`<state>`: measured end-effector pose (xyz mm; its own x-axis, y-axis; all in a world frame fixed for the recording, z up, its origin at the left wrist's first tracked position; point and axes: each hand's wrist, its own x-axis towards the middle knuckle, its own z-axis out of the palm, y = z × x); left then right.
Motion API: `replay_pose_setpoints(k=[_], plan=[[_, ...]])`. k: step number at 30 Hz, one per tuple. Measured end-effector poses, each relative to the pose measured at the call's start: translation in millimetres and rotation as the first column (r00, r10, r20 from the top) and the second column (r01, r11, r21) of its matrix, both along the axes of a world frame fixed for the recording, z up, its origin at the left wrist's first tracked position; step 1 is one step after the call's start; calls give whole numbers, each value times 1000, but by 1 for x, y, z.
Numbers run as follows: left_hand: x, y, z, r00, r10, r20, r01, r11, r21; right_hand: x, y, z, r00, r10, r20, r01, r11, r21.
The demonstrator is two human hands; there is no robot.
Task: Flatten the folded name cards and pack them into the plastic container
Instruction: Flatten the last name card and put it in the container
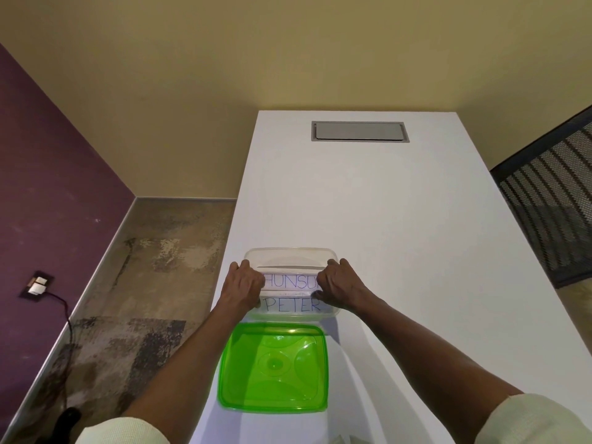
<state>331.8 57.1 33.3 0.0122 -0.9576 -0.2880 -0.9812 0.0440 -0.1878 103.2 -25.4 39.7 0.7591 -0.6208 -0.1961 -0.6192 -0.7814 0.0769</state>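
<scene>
A clear plastic container (pixel 290 256) stands on the white table (pixel 384 203). Inside it lie white name cards, one lettered "PETER" (pixel 292 305) nearest me and another with blue letters (pixel 290 281) behind it. My left hand (pixel 242 285) grips the left end of the rear card, fingers curled at the container's left rim. My right hand (pixel 341 285) holds the card's right end, fingers curled over the right rim. Both hands hide the card's ends.
A green lid (pixel 274 366) lies flat on the table just in front of the container. A grey recessed panel (pixel 360 131) sits at the table's far end. The table's left edge drops to the floor; a dark mesh chair (pixel 551 200) stands at right.
</scene>
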Motion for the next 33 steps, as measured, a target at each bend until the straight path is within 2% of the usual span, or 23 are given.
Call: replay_pose_setpoints(k=[3,11,15,18,20,24,25,27,30,33], plan=[[2,-5,5,995,63,-77,-67,996,-50,-3,1,12,993,-40,109,53,991,-120],[-7,-3,35,930,168,-328,-252,939,-235,-27,0,27,946,-97,308,151,976,-156],[-6,-1,45,887,235,-397,-361,890,-280,-36,1,31,913,-168,371,249,951,-183],[-3,0,46,808,305,-504,-500,808,-313,-38,6,33,859,-302,413,371,924,-96],[1,1,41,721,377,-581,-616,733,-290,-40,8,31,821,-381,424,420,908,3],[4,2,36,453,543,-707,-803,593,-60,-48,3,15,789,-505,350,494,860,128],[7,2,32,441,543,-714,-797,603,-33,-49,2,11,782,-520,344,503,852,146],[14,4,25,487,558,-672,-756,654,-4,-48,4,8,742,-557,372,522,829,200],[18,9,19,457,607,-650,-776,630,43,-44,6,7,655,-648,389,548,762,346],[18,5,12,433,617,-657,-790,611,53,-39,3,3,591,-733,336,566,674,475]])
